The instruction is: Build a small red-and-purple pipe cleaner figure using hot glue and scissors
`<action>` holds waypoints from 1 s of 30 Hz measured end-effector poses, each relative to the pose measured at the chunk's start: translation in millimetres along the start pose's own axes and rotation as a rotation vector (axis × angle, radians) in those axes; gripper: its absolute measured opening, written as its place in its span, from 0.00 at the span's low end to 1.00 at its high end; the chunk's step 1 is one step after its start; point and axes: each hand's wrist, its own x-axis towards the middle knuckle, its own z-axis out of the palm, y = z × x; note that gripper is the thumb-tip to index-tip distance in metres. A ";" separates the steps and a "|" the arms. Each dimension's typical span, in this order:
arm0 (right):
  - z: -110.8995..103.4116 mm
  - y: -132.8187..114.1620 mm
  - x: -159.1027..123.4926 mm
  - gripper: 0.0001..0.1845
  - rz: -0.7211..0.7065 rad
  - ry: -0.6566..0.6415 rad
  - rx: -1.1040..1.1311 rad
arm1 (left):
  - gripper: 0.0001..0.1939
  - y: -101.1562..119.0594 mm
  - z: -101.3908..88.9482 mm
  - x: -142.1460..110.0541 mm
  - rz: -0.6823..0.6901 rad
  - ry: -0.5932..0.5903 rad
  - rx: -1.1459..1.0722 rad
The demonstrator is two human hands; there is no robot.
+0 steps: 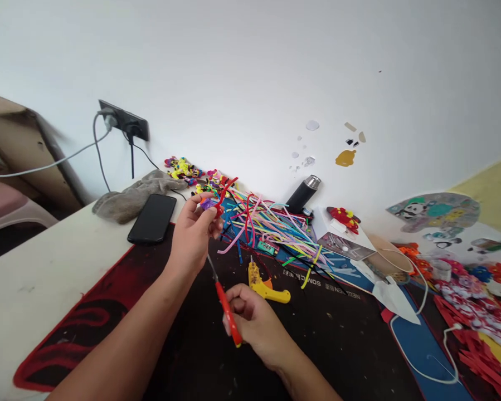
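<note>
A person's left hand (194,229) pinches a small purple-and-red fuzzy piece (209,204) between fingers and thumb above the far left part of a dark desk mat (317,345), a red stem (226,191) rising from it. The right hand (252,318), nearer, is curled around red-handled scissors (228,313), tips pointing far toward the left hand; whether the blades are parted cannot be told. Just beyond the right hand lies a yellow glue gun (271,291). Colorful pipe cleaners (275,223) heap at the mat's far side, near a black flask (301,195); a phone (152,219) rests at left.
</note>
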 end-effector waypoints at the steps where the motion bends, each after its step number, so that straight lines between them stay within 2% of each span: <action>1: -3.1 -1.3 -1.6 0.25 -0.007 0.026 0.075 | 0.23 0.2 -1.1 1.5 0.027 0.020 0.004; 4: -15.7 -8.7 -7.6 0.35 -0.077 0.092 0.214 | 0.23 1.0 -3.2 5.0 0.075 0.072 0.002; 6: -26.5 -13.4 -10.9 0.38 -0.158 0.120 0.238 | 0.22 0.7 -2.6 5.1 0.058 0.077 -0.001; 10: -46.4 -16.6 -10.4 0.34 -0.295 0.051 0.224 | 0.21 -7.1 3.5 -1.7 -0.092 0.029 -0.032; 14: -53.2 -15.6 1.4 0.30 -0.355 -0.069 0.227 | 0.19 -24.3 10.4 -13.3 -0.257 -0.064 -0.043; 17: -50.1 -15.7 11.9 0.30 -0.333 -0.091 0.197 | 0.16 -35.4 11.1 -17.6 -0.365 -0.117 -0.054; 21: -46.9 -12.6 20.7 0.31 -0.266 -0.125 0.214 | 0.16 -39.5 7.7 -15.4 -0.427 -0.129 -0.073; 25: -50.7 -3.2 23.5 0.35 -0.229 -0.141 0.306 | 0.17 -39.0 6.3 -17.4 -0.416 -0.122 -0.069; 30: -51.3 -0.6 18.8 0.46 -0.158 -0.248 0.248 | 0.23 -39.9 6.3 -26.6 -0.388 -0.242 0.032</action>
